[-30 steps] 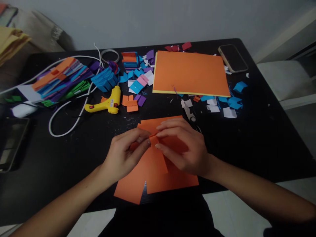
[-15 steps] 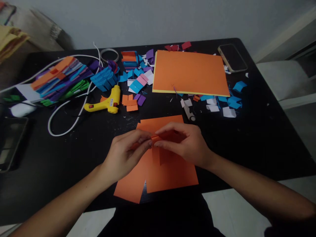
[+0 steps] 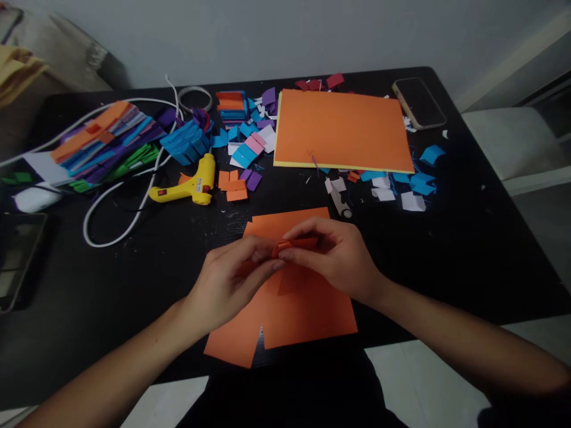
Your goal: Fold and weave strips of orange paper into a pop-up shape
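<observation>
Head view: left hand (image 3: 232,276) and right hand (image 3: 341,255) pinch folded orange paper (image 3: 284,245) at their grip's tips.

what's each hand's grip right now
Left hand: closed, holding a small piece of folded orange paper.
Right hand: closed, holding that same piece.

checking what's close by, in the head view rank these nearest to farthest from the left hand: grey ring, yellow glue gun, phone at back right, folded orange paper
From the left hand:
1. folded orange paper, at its fingertips
2. yellow glue gun, beyond it, slightly left
3. grey ring, behind the glue gun
4. phone, back right corner
</observation>
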`<state>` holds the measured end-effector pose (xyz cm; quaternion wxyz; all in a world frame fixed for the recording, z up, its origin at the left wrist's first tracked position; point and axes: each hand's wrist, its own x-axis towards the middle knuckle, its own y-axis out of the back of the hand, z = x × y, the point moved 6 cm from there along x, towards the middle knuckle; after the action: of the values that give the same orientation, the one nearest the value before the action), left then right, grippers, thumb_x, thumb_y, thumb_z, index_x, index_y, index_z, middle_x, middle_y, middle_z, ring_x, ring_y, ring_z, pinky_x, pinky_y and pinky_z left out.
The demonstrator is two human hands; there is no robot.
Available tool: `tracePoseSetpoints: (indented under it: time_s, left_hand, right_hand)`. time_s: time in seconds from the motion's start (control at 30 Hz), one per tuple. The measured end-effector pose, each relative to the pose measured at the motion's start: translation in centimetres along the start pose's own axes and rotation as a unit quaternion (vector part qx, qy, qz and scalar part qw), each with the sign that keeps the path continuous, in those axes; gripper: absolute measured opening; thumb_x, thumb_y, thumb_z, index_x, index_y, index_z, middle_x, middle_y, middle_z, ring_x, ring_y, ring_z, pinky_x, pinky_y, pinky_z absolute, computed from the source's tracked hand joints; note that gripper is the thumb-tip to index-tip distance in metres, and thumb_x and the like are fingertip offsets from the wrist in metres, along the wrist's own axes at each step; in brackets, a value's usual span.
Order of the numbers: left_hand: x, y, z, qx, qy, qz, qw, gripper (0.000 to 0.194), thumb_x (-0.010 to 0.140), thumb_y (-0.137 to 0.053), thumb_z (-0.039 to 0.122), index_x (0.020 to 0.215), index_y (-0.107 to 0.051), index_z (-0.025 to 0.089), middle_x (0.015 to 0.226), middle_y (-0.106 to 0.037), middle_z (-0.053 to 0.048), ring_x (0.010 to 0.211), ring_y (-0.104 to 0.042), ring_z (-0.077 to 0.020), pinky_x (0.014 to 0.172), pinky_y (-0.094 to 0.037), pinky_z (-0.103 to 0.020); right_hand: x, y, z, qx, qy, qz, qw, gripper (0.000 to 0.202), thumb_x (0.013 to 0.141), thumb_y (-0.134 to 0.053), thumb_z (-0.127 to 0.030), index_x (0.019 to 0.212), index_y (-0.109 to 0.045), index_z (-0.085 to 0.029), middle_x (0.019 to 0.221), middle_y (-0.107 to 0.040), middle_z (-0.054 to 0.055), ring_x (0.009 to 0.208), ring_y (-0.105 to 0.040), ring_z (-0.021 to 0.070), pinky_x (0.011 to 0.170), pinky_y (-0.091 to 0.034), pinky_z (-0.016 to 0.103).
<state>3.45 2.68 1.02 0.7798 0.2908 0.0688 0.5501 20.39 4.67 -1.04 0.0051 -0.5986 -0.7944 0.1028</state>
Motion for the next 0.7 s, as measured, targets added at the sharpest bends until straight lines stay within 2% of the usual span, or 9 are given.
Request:
tracePoseSetpoints:
  time_s: [0.23, 0.4, 0.7]
  left_hand:
    - [-0.13, 0.16, -0.53, -0.016, 0.022, 0.023, 0.999, 0.008, 0.094, -0.071, 0.020, 0.102, -0.070, 0.020, 0.082, -0.070, 0.001, 0.070, -0.066, -0.0094, 0.064, -0.055, -0.019]
    - [-0.23, 0.27, -0.48, -0.019, 0.028, 0.033, 0.999, 0.009, 0.095, -0.071, 0.019, 0.103, -0.070, 0.020, 0.082, -0.070, 0.001, 0.070, -0.065, -0.0089, 0.065, -0.055, -0.020]
    - [-0.35, 0.63, -0.09, 0.001, 0.008, 0.076, 0.997, 0.018, 0.093, -0.073, 0.016, 0.110, -0.068, 0.019, 0.088, -0.072, 0.002, 0.075, -0.068, -0.0071, 0.072, -0.057, -0.017]
  right_hand:
    - [0.20, 0.08, -0.37, -0.016, 0.003, -0.005, 1.000, 0.016, 0.076, -0.089, -0.021, 0.089, -0.080, -0.021, 0.087, -0.080, 0.000, 0.084, -0.076, 0.0130, 0.076, -0.061, 0.020]
    - [0.14, -0.19, -0.70, -0.025, 0.002, -0.027, 0.999, 0.012, 0.085, -0.081, -0.023, 0.097, -0.081, -0.022, 0.096, -0.082, 0.002, 0.092, -0.078, 0.0161, 0.084, -0.063, 0.026]
    - [0.19, -0.04, -0.50, -0.035, -0.010, -0.014, 0.999, 0.009, 0.084, -0.082, -0.026, 0.091, -0.080, -0.021, 0.088, -0.081, 0.001, 0.084, -0.077, 0.0145, 0.076, -0.062, 0.023]
